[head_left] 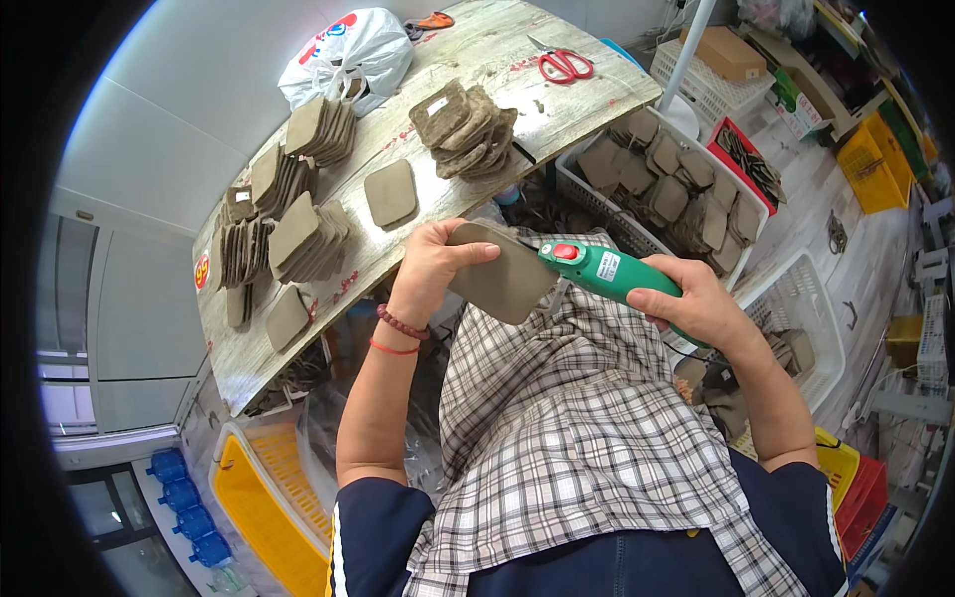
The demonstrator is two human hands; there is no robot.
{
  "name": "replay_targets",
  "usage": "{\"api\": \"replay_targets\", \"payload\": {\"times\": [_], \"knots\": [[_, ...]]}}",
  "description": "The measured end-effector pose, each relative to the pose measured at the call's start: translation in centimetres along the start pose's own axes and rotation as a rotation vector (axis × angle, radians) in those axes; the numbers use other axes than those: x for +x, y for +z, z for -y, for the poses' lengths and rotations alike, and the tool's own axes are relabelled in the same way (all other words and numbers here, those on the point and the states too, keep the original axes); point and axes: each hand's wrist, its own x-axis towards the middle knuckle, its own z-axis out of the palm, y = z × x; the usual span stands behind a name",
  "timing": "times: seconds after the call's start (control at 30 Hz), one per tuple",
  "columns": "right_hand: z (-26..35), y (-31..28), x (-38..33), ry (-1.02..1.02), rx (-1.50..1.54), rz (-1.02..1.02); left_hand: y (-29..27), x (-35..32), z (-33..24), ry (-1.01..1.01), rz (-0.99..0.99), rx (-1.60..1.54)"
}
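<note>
My left hand (438, 261) grips a flat, rounded-square brown pad (504, 284) by its upper left edge, thumb on its face. In my right hand (699, 301) is a green handheld electric trimmer (607, 271) with a red switch, its tip at the pad's right edge. The trimmer's head is partly hidden behind the pad, so I cannot tell whether it touches. Both hands are above my checked apron. A single similar pad (391, 194) lies flat on the table just beyond my left hand. Piles of pads stand nearby, one fuzzy-edged stack (464, 129) among them.
Across the wooden table (398, 144) lie more pad stacks (310, 239), a white plastic bag (348, 58) and red-handled scissors (564, 62). White baskets of pads (676, 189) stand to the right. A yellow crate (269, 497) is at lower left.
</note>
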Motion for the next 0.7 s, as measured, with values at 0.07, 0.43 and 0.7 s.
{"api": "replay_targets", "payload": {"times": [0.07, 0.43, 0.7], "knots": [[-0.2, 0.2, 0.2, 0.000, -0.009, -0.002, 0.5, -0.1, -0.4, -0.037, 0.055, 0.034], [-0.2, 0.8, 1.8, 0.001, 0.050, 0.100, 1.2, 0.1, -1.2, -0.222, 0.244, 0.161], [-2.0, 1.4, 2.5, -0.033, 0.164, -0.216, -1.4, 0.6, 3.0, -0.007, -0.147, -0.434]]}}
